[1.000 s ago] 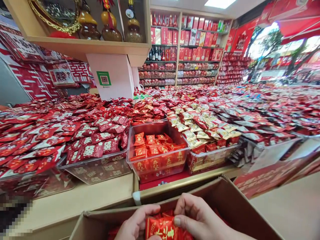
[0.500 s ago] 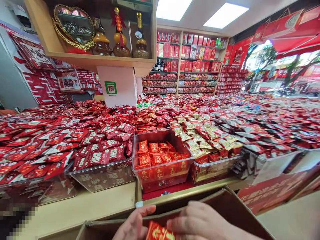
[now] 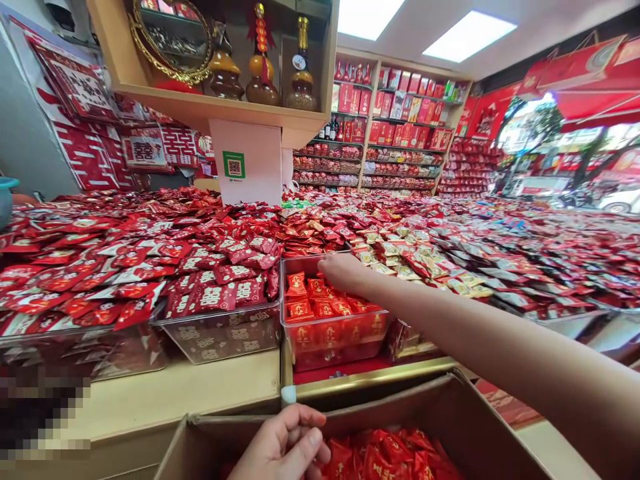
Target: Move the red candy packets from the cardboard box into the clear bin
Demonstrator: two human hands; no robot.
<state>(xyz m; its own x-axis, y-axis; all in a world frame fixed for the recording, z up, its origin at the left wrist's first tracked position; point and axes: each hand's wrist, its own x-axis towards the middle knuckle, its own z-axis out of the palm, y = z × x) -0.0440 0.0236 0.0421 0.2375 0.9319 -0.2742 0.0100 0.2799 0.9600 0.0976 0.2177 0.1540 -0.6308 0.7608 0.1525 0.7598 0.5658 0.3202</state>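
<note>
My right hand [image 3: 345, 272] reaches into the clear plastic bin [image 3: 335, 357], over its back part. Its fingers curl downward, and whatever they grip is hidden behind the hand. Below it, gold-printed red packets [image 3: 325, 308] stand in rows. My left hand [image 3: 285, 443] is over the near left part of an open cardboard box [image 3: 240, 433], loosely curled, with a gap between thumb and forefinger and nothing visible in it. Loose red packets [image 3: 385, 457] of the same look fill the bottom of that box.
Heaped bins of dark red packets [image 3: 220, 293] and cream-gold packets [image 3: 400, 250] flank the clear bin. A gold-edged counter [image 3: 370, 380] runs between bins and box. Above hangs a wooden display cabinet [image 3: 215, 110]; a white post with a QR sign [image 3: 234, 165] stands beneath it.
My right hand has moved from the box, where it touched a red packet, forward into the clear bin. My left hand stays low over the box. The view has shifted slightly.
</note>
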